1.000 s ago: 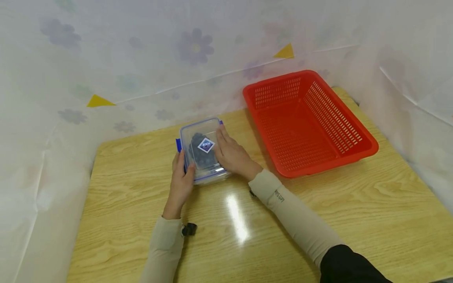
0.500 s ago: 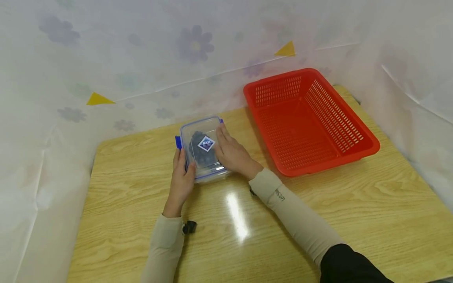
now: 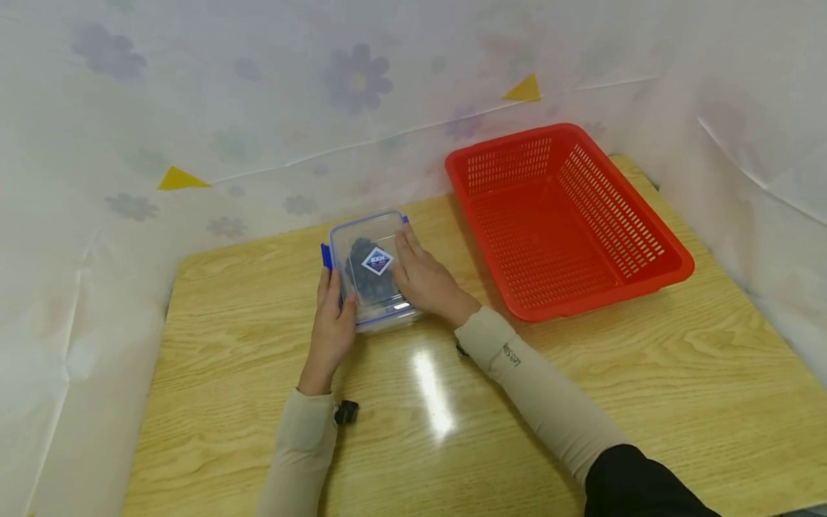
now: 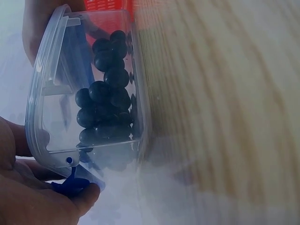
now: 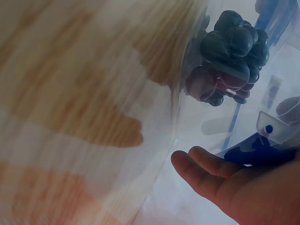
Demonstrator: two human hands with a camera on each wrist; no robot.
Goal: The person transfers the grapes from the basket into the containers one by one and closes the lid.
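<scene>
A clear food container (image 3: pixel 381 312) with a blue-edged lid and a diamond-shaped label sits on the wooden table. Dark grapes (image 4: pixel 110 93) are visible through its wall. My left hand (image 3: pixel 332 327) holds the left side, thumb over the lid's edge and fingers at a blue latch (image 4: pixel 72 183) that sticks outward. On the opposite side my right hand (image 3: pixel 426 280) holds the container with its thumb side over the lid. Its fingers (image 5: pixel 201 176) reach along the side beneath another blue latch (image 5: pixel 255 150), which also stands out from the wall. The right fingertips' undersides are hidden in the head view.
To the right, a red plastic basket (image 3: pixel 474 237) with slotted walls stands on the table (image 3: pixel 232 373). A pale flowered sheet (image 3: pixel 271 93) rises behind and beside the table, with yellow triangles on it.
</scene>
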